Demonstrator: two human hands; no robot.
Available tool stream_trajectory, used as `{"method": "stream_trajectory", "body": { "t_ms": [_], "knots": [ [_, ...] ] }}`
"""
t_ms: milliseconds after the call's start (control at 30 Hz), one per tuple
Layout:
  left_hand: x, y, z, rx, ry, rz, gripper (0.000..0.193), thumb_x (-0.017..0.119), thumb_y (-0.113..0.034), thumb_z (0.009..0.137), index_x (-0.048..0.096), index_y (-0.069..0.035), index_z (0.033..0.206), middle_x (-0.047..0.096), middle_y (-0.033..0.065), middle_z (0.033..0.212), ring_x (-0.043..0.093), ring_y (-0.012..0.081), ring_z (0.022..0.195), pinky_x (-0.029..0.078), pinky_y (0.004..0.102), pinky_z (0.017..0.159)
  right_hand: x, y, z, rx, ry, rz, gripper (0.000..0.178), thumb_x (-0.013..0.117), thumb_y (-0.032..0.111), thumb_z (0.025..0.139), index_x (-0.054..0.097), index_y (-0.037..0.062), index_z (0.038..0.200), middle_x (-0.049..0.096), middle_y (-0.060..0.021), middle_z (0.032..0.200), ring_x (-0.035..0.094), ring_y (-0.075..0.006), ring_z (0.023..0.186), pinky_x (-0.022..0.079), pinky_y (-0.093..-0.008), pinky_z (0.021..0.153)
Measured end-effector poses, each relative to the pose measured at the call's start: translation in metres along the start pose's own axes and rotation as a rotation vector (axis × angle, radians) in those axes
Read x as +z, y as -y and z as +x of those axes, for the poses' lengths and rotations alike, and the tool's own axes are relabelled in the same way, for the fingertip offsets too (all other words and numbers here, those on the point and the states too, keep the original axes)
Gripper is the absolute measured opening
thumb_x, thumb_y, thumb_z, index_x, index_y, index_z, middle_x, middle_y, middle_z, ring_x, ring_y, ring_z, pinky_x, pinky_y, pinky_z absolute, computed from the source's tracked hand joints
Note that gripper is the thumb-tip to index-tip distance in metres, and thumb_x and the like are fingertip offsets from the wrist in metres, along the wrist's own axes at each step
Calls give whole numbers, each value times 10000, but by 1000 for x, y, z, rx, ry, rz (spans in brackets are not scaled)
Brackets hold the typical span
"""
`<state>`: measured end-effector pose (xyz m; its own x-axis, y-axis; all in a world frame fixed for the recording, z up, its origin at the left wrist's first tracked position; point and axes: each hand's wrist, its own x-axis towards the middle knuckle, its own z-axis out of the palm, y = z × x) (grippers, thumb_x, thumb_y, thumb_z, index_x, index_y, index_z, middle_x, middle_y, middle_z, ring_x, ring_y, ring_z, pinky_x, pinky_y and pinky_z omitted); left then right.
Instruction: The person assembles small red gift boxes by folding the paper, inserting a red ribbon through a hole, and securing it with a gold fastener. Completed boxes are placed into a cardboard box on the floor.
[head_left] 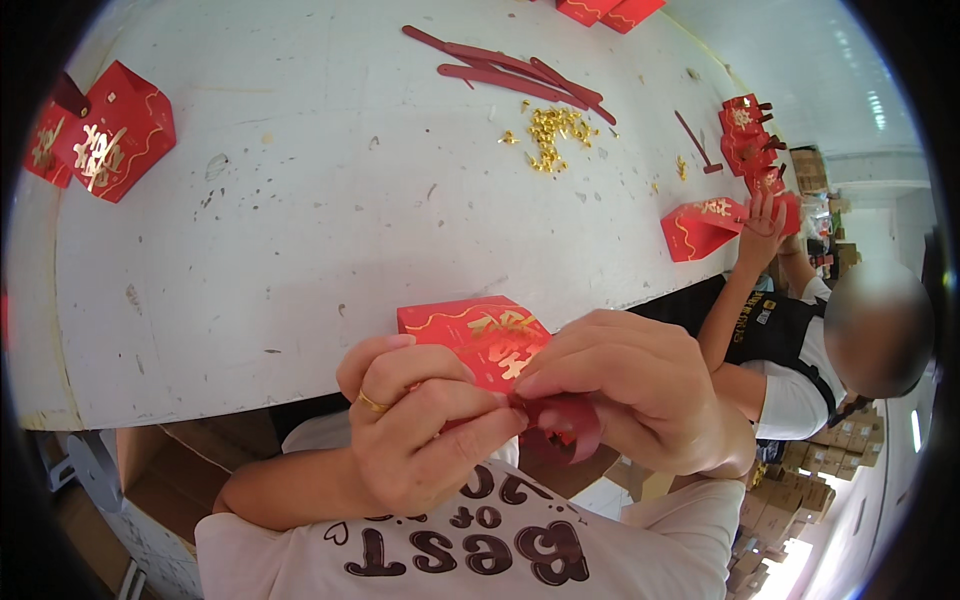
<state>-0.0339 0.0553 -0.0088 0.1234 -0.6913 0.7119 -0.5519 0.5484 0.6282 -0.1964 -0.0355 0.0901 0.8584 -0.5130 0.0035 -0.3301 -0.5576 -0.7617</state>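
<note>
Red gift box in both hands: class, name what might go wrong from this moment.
The red gift box is pinched at the table edge by the left hand and right hand, so it might slip off. The red ribbon curls between the fingertips and could crease or tear. Loose gold fasteners could scatter if knocked.

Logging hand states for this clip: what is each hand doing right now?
Left hand: closed, fingers pinching the red strip at the red box.
Right hand: closed, pinching the same strip.
</note>
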Motion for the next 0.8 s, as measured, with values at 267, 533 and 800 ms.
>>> {"method": "stream_trajectory", "body": {
  "t_ms": [267,533,800],
  "knots": [
    [-4,3,1,-41,88,-1,163,686,-106,631,667,-167,780,638,-45,875,504,243,931,298,375,754,-3,0,-1,-101,28,-156,245,616,-27,682,674,24,914,670,-102,919,605,-296,904,495,-377,778],
    [-7,2,1,-59,143,40,186,691,-100,640,663,-187,801,664,-28,903,517,271,977,271,377,793,-6,-8,-9,-233,-24,-158,262,659,19,634,656,-8,895,651,-117,988,596,-309,915,511,-394,753],
    [-7,2,0,-83,143,29,245,712,-56,657,674,-194,855,641,-29,884,505,288,1011,310,359,818,1,-13,-7,-218,-64,-142,176,678,2,674,661,33,847,666,-124,998,608,-308,932,519,-364,781]
  ]
}}
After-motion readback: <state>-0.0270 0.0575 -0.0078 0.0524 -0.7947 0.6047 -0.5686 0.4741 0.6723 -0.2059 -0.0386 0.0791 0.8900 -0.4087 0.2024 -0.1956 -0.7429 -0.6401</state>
